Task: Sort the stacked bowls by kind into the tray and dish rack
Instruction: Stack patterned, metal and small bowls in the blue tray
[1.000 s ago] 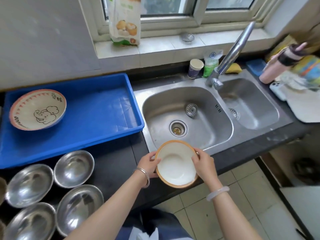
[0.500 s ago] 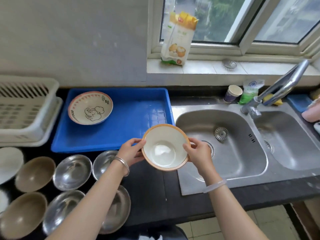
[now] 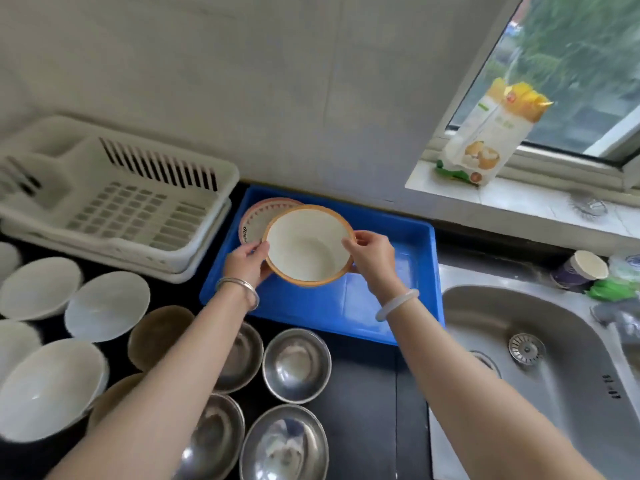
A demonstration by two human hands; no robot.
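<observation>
Both hands hold a white bowl with an orange rim (image 3: 308, 244) over the blue tray (image 3: 377, 306). My left hand (image 3: 247, 263) grips its left rim and my right hand (image 3: 372, 256) its right rim. Behind it, a patterned bowl with a pink rim (image 3: 256, 220) lies in the tray's far left corner, partly hidden. The white dish rack (image 3: 131, 206) stands left of the tray. Steel bowls (image 3: 296, 365), brown bowls (image 3: 157, 332) and white bowls (image 3: 105, 306) lie spread on the dark counter in front.
A steel sink (image 3: 540, 358) lies to the right of the tray. A paper cup (image 3: 581, 270) and a green pouch (image 3: 613, 289) stand behind the sink. A food bag (image 3: 485, 133) leans on the window sill. The wall rises right behind the rack and tray.
Both hands carried the orange-rimmed bowl from the sink's front edge leftward and away, until it hangs over the blue tray by the patterned bowl. The view swung left with it.
</observation>
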